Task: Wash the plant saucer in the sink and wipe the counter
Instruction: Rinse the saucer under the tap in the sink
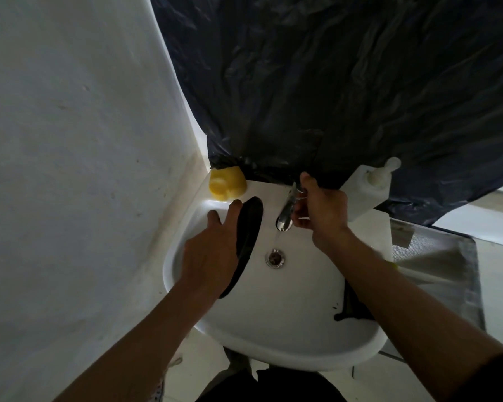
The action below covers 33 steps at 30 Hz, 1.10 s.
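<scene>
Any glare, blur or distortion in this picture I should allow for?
Head view: dim, sharp in the middle; the dark saucer shows little detail; a bright glint on the tap; wide-angle bend curves the wall edge and sink rim.

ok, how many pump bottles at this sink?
1. The white pump bottle stands at the back right corner of the sink, just behind the right hand gripping the tap. The black plastic sheet may hide others.
</scene>
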### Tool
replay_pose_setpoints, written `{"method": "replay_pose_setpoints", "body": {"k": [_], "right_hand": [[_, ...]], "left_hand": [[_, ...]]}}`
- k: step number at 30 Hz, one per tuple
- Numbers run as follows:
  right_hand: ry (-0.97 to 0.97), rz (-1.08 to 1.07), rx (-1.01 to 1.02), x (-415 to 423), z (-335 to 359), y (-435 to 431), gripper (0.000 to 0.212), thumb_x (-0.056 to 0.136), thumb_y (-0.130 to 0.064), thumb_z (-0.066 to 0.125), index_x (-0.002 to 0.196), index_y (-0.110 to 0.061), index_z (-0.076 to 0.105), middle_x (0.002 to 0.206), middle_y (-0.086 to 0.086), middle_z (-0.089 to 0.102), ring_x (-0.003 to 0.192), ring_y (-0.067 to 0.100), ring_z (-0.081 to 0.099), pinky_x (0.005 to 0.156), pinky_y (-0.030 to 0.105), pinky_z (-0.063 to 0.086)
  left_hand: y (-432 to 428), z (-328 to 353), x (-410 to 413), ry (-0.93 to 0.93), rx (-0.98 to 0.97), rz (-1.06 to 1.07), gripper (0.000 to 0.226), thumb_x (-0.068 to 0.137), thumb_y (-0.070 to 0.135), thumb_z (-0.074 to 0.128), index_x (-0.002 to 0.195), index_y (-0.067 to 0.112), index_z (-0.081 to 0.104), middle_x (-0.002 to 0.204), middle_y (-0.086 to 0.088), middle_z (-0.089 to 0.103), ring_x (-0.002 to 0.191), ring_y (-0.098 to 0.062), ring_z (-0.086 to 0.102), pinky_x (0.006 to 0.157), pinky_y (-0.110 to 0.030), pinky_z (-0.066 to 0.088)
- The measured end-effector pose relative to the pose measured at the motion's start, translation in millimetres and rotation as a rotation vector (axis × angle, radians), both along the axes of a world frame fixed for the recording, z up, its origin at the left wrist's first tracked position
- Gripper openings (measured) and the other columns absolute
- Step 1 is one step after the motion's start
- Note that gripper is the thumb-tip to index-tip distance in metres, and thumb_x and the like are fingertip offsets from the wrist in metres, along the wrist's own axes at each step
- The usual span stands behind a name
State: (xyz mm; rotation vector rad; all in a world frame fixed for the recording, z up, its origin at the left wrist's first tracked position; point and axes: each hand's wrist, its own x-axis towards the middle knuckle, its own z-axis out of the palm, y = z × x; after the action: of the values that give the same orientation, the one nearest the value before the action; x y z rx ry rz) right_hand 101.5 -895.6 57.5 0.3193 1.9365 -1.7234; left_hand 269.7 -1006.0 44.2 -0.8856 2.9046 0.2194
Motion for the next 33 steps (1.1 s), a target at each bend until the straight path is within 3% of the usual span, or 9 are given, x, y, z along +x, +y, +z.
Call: {"method": "replay_pose_setpoints", "body": {"k": [3,7,13,15,18,22,27,33], "right_hand": [[-0.018,-0.012,0.003,-1,-1,-1,0.035,0.093,-0.038,0.069,0.077,-0.007,0.067,0.062,0.009,0.062,0.047,0.015,0.059,0.048,0.027,0.054],[-0.002,-0.030,0.011,-3,-4,0,0.033,0.092,-0.036,0.070,0.077,-0.007,0.065,0.062,0.009,0.059,0.048,0.016,0.057,0.047,0.026,0.052],[0.023,-0.051,0.043,3,-9,-4,0.033,0.092,-0.033,0.070,0.072,-0.008,0.061,0.059,0.006,0.058,0.045,0.016,0.057,0.050,0.029,0.054],[0.058,-0.032,0.064,7,-14,-3,0.034,0.092,-0.034,0.070,0.069,-0.011,0.060,0.062,0.008,0.061,0.051,0.018,0.059,0.055,0.032,0.056],[0.069,-0.014,0.048,12,-15,-1,0.039,0.095,-0.032,0.067,0.065,-0.007,0.058,0.053,0.007,0.058,0.044,0.015,0.055,0.047,0.027,0.053],[0.110,0.038,0.062,20,-24,6,0.045,0.096,-0.037,0.066,0.071,0.001,0.061,0.058,0.013,0.062,0.045,0.019,0.058,0.047,0.028,0.054],[0.175,0.126,0.121,26,-32,12,0.052,0.097,-0.043,0.061,0.083,0.007,0.065,0.066,0.020,0.069,0.049,0.025,0.063,0.058,0.042,0.059],[0.223,0.201,0.105,28,-35,17,0.056,0.099,-0.051,0.055,0.083,0.001,0.065,0.058,0.013,0.066,0.050,0.028,0.064,0.057,0.046,0.059]], "left_hand": [[-1,-2,2,0.011,0.010,-0.001,0.078,0.096,0.017,0.063,0.154,0.030,0.013,0.107,-0.004,0.051,0.047,-0.010,0.047,0.040,-0.021,0.035],[-1,0,3,0.008,-0.016,0.011,0.075,0.098,0.017,0.060,0.155,0.029,0.014,0.110,-0.004,0.052,0.045,-0.008,0.037,0.040,-0.019,0.025],[-2,-1,4,0.038,0.019,0.000,0.073,0.098,0.018,0.060,0.152,0.029,0.013,0.110,-0.005,0.053,0.053,-0.014,0.055,0.048,-0.027,0.053],[-2,-2,4,0.041,0.026,-0.006,0.074,0.098,0.017,0.061,0.153,0.029,0.012,0.110,-0.006,0.053,0.054,-0.016,0.058,0.051,-0.030,0.057],[-4,-6,3,0.032,0.029,-0.010,0.076,0.097,0.017,0.063,0.153,0.029,0.012,0.111,-0.007,0.054,0.058,-0.017,0.061,0.055,-0.033,0.060],[-5,-4,4,0.021,0.041,-0.014,0.076,0.097,0.017,0.063,0.153,0.029,0.013,0.111,-0.006,0.053,0.061,-0.017,0.061,0.054,-0.031,0.057],[-7,3,2,0.018,0.074,0.005,0.077,0.096,0.014,0.063,0.153,0.029,0.015,0.107,-0.005,0.050,0.059,-0.016,0.056,0.047,-0.026,0.039],[-10,3,0,0.039,0.122,0.026,0.075,0.098,0.015,0.060,0.153,0.030,0.012,0.115,-0.005,0.052,0.067,-0.016,0.055,0.058,-0.029,0.048]]}}
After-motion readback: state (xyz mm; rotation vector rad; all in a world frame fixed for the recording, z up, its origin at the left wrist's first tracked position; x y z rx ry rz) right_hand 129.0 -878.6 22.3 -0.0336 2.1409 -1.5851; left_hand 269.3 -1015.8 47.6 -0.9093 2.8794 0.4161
